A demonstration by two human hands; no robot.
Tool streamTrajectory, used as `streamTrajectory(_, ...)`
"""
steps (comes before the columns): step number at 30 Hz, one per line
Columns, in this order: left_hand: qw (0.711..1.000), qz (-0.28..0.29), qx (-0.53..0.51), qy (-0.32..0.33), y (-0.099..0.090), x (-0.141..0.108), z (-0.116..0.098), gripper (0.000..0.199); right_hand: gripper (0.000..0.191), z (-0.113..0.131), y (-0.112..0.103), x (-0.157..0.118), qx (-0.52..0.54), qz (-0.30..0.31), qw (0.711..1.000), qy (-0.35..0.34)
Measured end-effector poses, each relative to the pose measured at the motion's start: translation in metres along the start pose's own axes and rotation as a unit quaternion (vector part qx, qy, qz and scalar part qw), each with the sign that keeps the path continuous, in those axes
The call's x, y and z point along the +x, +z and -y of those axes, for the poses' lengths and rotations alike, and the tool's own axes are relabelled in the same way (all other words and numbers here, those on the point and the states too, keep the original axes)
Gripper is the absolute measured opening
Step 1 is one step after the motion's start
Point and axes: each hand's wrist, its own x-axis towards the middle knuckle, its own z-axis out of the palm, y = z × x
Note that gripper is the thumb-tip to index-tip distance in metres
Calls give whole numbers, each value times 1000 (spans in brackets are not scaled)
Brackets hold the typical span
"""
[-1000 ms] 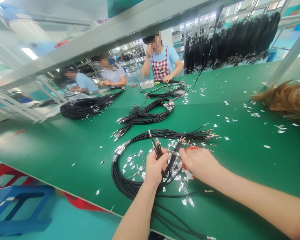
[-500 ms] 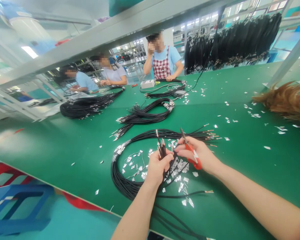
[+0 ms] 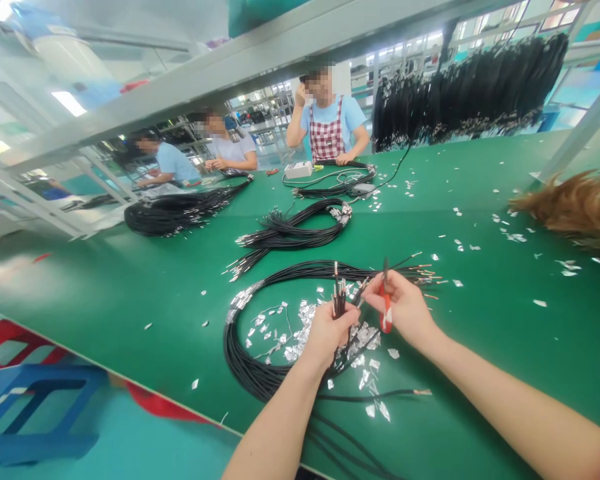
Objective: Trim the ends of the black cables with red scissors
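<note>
My left hand [image 3: 333,328] is closed round a bunch of black cables [image 3: 339,301], whose stripped ends point upward. Just to its right, my right hand [image 3: 403,303] holds red-handled scissors [image 3: 385,308], blades up, with its thumb and fingertips pinched near a cable end beside the bunch. Around and behind both hands a large coil of black cables [image 3: 237,360] lies on the green table [image 3: 170,373], its bare copper ends fanned out at the right. Scraps of silver foil [image 3: 305,327] lie inside the coil. What the right fingertips pinch is too small to make out.
More black cable bundles [image 3: 305,233] lie farther back, another [image 3: 165,212] at the left. A person in a checked apron [image 3: 327,137] and two others sit across the table. Brown hair-like strands [image 3: 575,207] lie at right; a blue stool [image 3: 45,420] stands at lower left.
Both hands have moved slightly right in view, the left with its cables. The scissors have turned more upright in my right hand, whose fingertips are now closer together.
</note>
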Motion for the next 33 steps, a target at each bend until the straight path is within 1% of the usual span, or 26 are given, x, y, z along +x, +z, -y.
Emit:
streamTrajectory(2, 1000, 3, 0, 3, -1, 0, 1, 23, 20, -2, -6, 4, 41, -14, 999, 28)
streamTrajectory(5, 1000, 5, 8, 6, -1, 0, 1, 23, 25, -5, -14, 7, 58, -17, 996, 61)
streamTrajectory(8, 1000, 3, 16, 8, 0, 0, 2, 25, 29, -5, -15, 7, 84, -16, 991, 106)
streamTrajectory(11, 1000, 2, 16, 12, 1, 0, 2, 27, 29, -3, -11, 5, 95, 16, 986, 132)
streamTrajectory(14, 1000, 2, 17, 16, 2, 0, 3, 27, 27, -2, -5, 4, 94, 54, 987, 118)
streamTrajectory(19, 999, -35, 23, 33, 2, -1, 3, 21, 18, -3, 2, 3, 55, 33, 996, 60)
streamTrajectory(23, 997, -62, 28, 36, 4, -3, 0, 22, 17, 1, 5, 1, 55, 52, 996, 40)
streamTrajectory(25, 996, -71, 34, 43, 4, -3, 0, 21, 16, 3, 7, 0, 58, 51, 996, 35)
streamTrajectory(27, 995, -78, 43, 54, 4, -4, 0, 20, 15, 4, 10, -1, 60, 37, 997, 37)
streamTrajectory(29, 993, -85, 51, 67, 3, -5, 1, 18, 17, 2, 12, -1, 77, 18, 995, 53)
streamTrajectory(33, 991, -91, 56, 86, 1, -6, 1, 16, 25, -5, 14, -2, 155, -9, 982, 107)
